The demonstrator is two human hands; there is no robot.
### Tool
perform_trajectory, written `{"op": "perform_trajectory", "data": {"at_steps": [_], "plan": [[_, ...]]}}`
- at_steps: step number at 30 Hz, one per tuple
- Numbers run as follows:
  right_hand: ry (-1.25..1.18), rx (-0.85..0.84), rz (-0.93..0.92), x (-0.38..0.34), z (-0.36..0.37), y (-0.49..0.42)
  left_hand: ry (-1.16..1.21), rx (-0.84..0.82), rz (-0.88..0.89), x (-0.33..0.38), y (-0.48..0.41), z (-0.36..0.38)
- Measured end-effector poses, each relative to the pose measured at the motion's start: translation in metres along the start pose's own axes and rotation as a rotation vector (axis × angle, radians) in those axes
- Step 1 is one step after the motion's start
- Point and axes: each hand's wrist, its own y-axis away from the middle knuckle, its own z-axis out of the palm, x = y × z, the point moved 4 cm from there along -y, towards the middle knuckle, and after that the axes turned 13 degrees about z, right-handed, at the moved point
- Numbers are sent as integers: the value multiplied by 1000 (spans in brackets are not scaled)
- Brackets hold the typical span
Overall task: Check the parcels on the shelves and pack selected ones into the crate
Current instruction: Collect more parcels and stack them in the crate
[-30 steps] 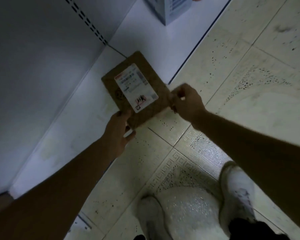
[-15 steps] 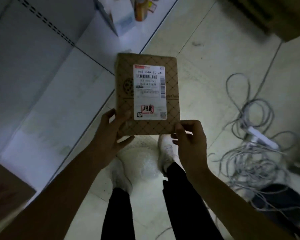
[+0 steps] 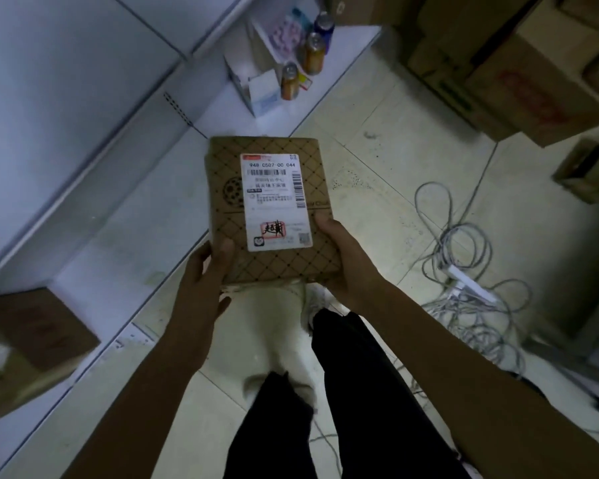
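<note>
Parcel (image 3: 270,209) is at frame centre, above the floor, label up. Left hand (image 3: 204,271) and right hand (image 3: 346,261) each grip a lower corner. Status: label check in progress; packing remains. No crate is visible.

A storeroom with white shelving (image 3: 125,216) and stacked cartons (image 3: 519,81).

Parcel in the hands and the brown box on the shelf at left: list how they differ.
The parcel is flat, diamond-patterned, with a white label on top; the box is bulkier, with no such pattern visible. The parcel is held by the left hand and right hand; the box rests on the shelf. Both are brown.
</note>
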Motion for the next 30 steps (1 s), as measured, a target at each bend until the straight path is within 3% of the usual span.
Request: {"op": "perform_trajectory", "data": {"at_steps": [7, 12, 19, 30], "plan": [[41, -129, -153, 45, 79, 92, 43, 56, 257, 50, 113, -47], [108, -261, -242, 87, 162, 162, -19, 229, 552, 100, 214, -107], [170, -500, -221, 135, 280, 230, -49, 567, 796, 137, 347, -179], [411, -716, -85, 172, 394, 252, -48, 1054, 858, 136, 432, -234]]}}
